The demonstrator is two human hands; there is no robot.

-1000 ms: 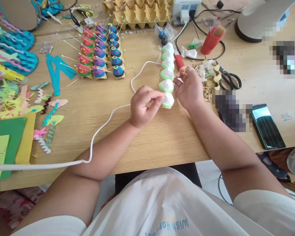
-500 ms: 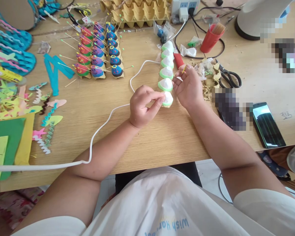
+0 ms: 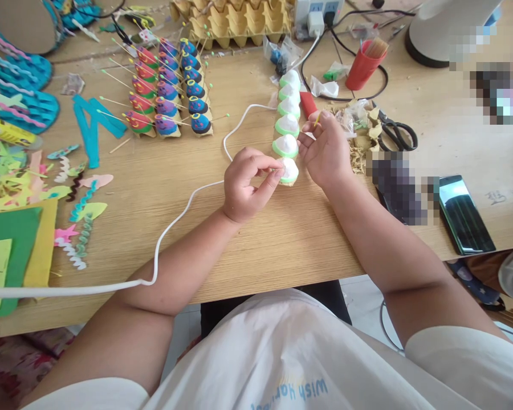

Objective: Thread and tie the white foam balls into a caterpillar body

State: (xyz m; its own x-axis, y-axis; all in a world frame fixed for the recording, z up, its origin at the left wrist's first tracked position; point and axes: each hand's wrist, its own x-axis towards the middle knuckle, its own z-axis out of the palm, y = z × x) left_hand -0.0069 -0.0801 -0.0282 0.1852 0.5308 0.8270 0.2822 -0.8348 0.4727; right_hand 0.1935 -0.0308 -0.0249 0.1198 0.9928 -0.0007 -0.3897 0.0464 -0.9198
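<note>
A strip of egg-carton cups point(image 3: 288, 123), coated in white with light green rims, runs away from me across the table. My left hand point(image 3: 248, 183) is closed in a pinch at the left side of the nearest cup point(image 3: 289, 169). Whatever lies between those fingertips is too small to make out. Just right of the strip, palm turned up, my right hand point(image 3: 328, 145) pinches a small thin yellow piece point(image 3: 317, 119) between thumb and forefinger. Its other fingers curl close to the second cup.
Painted egg-carton strips point(image 3: 166, 91) with pins stand at the back left. A white cable point(image 3: 156, 250) crosses my left forearm. Scissors point(image 3: 395, 130), a red cup of sticks point(image 3: 365, 65) and a phone point(image 3: 464, 213) lie right. Paper cutouts point(image 3: 17, 182) cover the left.
The view has shifted slightly. Both hands keep nearly the same place and pinch by the white and green strip.
</note>
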